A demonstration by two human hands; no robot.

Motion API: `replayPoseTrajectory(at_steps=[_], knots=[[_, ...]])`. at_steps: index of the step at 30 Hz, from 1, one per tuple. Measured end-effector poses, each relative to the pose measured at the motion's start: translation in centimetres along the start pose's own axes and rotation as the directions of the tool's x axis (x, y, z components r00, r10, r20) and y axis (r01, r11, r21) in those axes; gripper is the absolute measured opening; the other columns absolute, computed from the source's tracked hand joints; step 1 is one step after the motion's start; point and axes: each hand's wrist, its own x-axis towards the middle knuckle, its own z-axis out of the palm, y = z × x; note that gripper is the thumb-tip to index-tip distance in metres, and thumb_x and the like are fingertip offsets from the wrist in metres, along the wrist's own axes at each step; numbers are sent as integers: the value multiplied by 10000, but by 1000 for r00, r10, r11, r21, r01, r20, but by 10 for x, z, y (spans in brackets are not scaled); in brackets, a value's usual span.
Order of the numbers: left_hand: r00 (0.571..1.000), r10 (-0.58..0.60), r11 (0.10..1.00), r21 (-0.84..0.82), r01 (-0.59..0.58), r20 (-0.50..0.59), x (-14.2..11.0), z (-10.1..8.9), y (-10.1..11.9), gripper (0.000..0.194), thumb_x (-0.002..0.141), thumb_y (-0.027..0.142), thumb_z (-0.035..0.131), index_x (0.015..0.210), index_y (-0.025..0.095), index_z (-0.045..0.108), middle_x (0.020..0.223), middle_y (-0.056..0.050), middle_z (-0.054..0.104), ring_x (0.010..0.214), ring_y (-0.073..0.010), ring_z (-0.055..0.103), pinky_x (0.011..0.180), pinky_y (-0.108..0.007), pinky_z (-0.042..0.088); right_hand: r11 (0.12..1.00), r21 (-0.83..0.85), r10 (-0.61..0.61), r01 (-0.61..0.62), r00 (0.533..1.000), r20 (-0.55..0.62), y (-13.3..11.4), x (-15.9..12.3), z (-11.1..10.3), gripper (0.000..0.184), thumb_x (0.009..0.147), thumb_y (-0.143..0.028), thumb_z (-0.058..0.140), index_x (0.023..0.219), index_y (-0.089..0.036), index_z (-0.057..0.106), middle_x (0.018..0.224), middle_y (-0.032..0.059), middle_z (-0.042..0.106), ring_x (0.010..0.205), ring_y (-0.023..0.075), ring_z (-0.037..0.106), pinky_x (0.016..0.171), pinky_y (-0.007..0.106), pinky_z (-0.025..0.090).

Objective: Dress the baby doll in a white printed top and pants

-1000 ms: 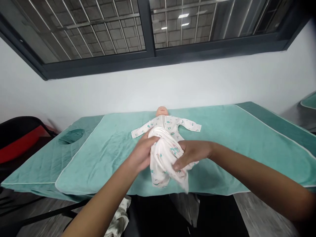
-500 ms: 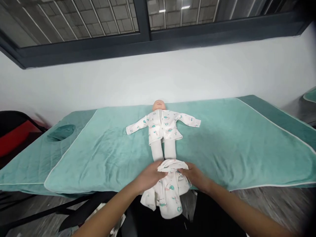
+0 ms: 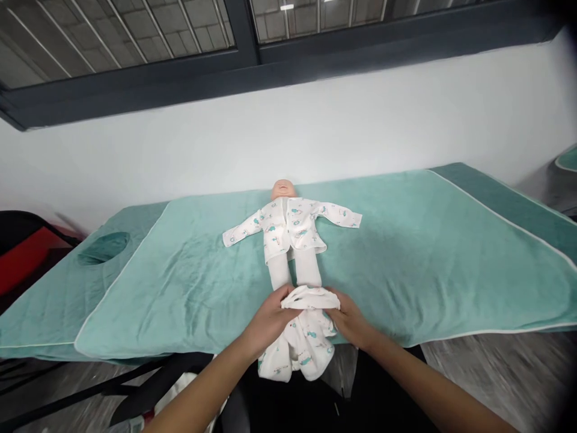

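A baby doll [image 3: 283,189] lies on its back on the green bed, its head toward the wall. It wears a white printed jacket [image 3: 295,225] with both sleeves spread out, and its white legs [image 3: 308,267] point at me. Just at the ends of the legs, my left hand [image 3: 270,316] and my right hand [image 3: 349,316] grip the two sides of the waistband of small white printed pants [image 3: 300,352]. The pant legs hang down over the bed's near edge. The doll's feet are hidden behind the waistband and my hands.
The bed's green cover [image 3: 428,258] has white piping, and a face hole [image 3: 103,248] is at its left end. Behind it rises a white wall [image 3: 288,138] below a dark-framed window [image 3: 243,57]. A red and black chair [image 3: 27,252] stands at the left.
My hands have drawn the waistband slightly narrower, and the pants' legs now hang higher and more bunched. The view has shifted a little; the doll lies as before.
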Motion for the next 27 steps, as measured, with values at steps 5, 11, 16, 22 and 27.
replayPoseTrajectory(at_steps=[5, 11, 16, 22, 27], knots=[[996, 65, 998, -11, -66, -69, 14, 3, 9, 380, 840, 401, 656, 1150, 183, 627, 1105, -81, 677, 1042, -263, 619, 869, -356, 484, 998, 61, 37, -29, 991, -128, -1, 24, -5, 275, 913, -357, 554, 1118, -225, 681, 1084, 57, 708, 976, 235, 633, 930, 394, 487], [980, 168, 982, 100, -158, -106, 47, -8, 28, 385, 828, 432, 655, 1116, 176, 647, 1091, -82, 696, 1012, -269, 640, 853, -359, 492, 983, 181, 61, -25, 979, -196, -1, 53, -11, 436, 851, -504, 613, 1177, -219, 662, 1186, 70, 688, 1112, 247, 615, 998, 402, 468], [952, 248, 949, 240, -203, -177, 63, -6, 40, 389, 803, 478, 672, 1034, 166, 667, 1041, -88, 701, 983, -267, 639, 839, -351, 493, 973, 221, 115, -60, 964, -241, -9, 74, -18, 453, 852, -554, 584, 1099, -186, 679, 1074, 68, 721, 990, 226, 641, 885, 358, 503], [988, -13, 1000, 27, 9, 157, 45, -11, 45, 529, 722, 410, 773, 1174, 173, 636, 876, -65, 696, 677, -182, 619, 590, -287, 470, 972, 200, 176, -127, 952, -249, 0, 83, -24, 409, 828, -529, 611, 1029, -182, 692, 1018, 59, 725, 886, 209, 635, 790, 323, 494], [952, 20, 991, -130, 21, 305, 32, -23, 36, 586, 651, 287, 836, 1194, 166, 651, 1045, -103, 705, 965, -263, 652, 847, -370, 513, 930, 336, 198, -148, 973, -119, 15, 77, -25, 394, 825, -517, 641, 1021, -176, 670, 949, 31, 718, 832, 187, 632, 762, 298, 491]])
